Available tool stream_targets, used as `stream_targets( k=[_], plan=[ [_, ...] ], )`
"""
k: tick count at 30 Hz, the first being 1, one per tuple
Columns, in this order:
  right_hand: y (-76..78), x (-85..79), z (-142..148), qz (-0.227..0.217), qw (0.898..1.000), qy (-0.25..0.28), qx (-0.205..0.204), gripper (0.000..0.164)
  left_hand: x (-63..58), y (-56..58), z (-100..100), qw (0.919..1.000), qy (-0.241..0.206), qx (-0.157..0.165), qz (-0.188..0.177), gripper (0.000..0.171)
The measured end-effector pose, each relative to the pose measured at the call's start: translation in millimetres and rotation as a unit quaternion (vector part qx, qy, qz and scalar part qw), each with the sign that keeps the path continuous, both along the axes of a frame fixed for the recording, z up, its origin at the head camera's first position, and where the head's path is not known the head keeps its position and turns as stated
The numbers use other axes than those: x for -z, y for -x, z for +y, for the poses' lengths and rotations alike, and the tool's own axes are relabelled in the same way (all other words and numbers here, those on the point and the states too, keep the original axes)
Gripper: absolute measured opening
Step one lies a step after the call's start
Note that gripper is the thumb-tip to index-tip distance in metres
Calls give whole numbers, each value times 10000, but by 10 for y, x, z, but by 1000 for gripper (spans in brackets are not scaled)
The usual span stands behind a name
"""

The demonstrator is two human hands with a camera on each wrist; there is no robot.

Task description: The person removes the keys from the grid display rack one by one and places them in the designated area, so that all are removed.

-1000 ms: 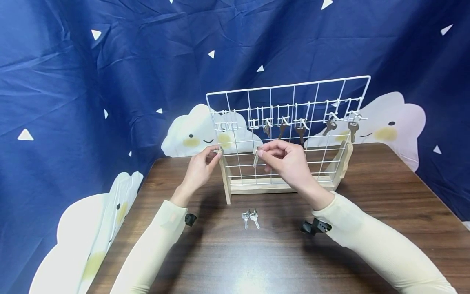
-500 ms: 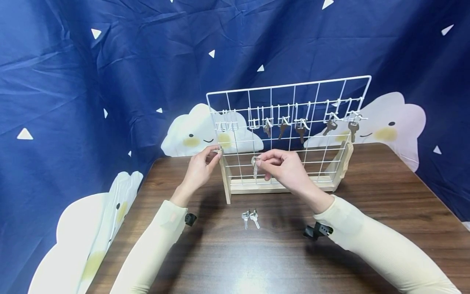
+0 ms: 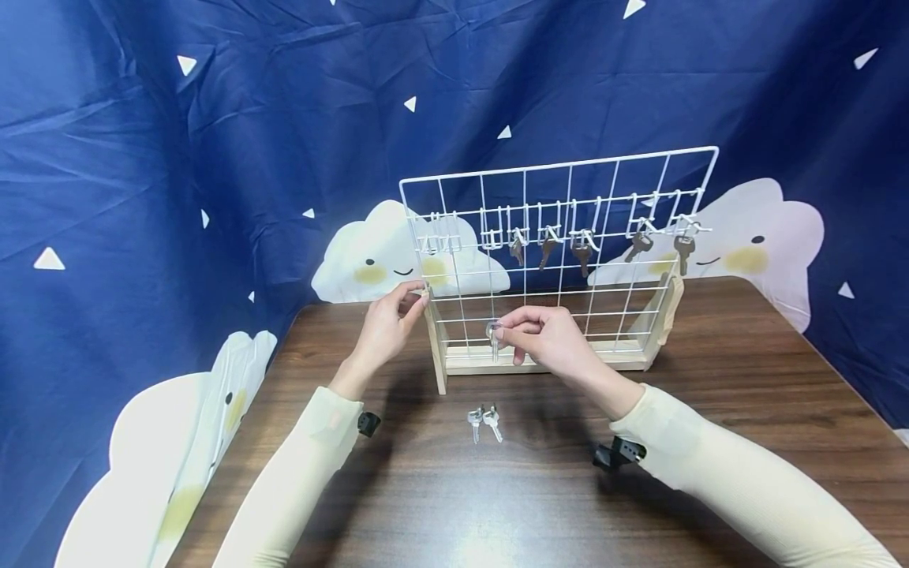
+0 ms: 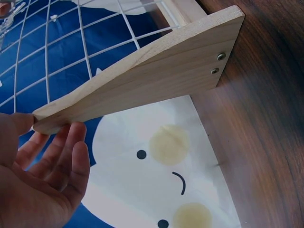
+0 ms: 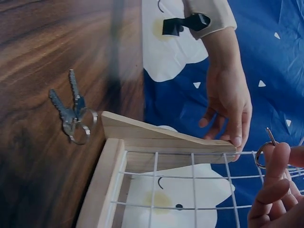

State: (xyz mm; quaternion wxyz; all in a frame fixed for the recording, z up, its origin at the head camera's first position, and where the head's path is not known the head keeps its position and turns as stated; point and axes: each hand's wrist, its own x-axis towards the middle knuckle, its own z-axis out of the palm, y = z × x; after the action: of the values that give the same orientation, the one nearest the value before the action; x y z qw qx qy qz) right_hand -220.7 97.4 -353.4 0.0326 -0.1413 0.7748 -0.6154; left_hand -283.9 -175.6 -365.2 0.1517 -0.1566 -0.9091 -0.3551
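Observation:
My left hand (image 3: pixel 383 319) pinches the upper tip of the wooden side panel (image 4: pixel 142 71) on a white wire grid rack (image 3: pixel 559 166). In the left wrist view the thumb lies on one side of that panel and the fingers on the other. My right hand (image 3: pixel 552 335) pinches a silver key (image 3: pixel 495 349) by its ring (image 5: pixel 259 156), in front of the lower grid. The key hangs downward, apart from the hooks. Two silver keys with rings (image 5: pixel 71 118) lie side by side on the table in front of the rack.
Several keys (image 3: pixel 581 256) hang from hooks along the middle and right of the grid. Hooks at the left (image 3: pixel 429 243) carry no keys. A wooden base bar (image 3: pixel 511 364) joins the side panels on the brown table (image 3: pixel 398 489). A blue cloth (image 3: pixel 284 118) hangs behind.
My right hand has come down along the grid with the key, from mid-height to near the base bar. The left hand stays on the side panel.

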Motion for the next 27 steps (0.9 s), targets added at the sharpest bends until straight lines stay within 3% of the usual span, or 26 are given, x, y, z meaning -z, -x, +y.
stream_targets(
  k=[9, 27],
  plan=[
    [35, 176, 27, -349, 9992, 27, -217, 22, -3, -1, 0, 10000, 23, 1, -31, 35],
    [91, 528, 78, -1023, 9929, -524, -302, 22, -1, -3, 1, 10000, 66, 18, -22, 35]
  ],
)
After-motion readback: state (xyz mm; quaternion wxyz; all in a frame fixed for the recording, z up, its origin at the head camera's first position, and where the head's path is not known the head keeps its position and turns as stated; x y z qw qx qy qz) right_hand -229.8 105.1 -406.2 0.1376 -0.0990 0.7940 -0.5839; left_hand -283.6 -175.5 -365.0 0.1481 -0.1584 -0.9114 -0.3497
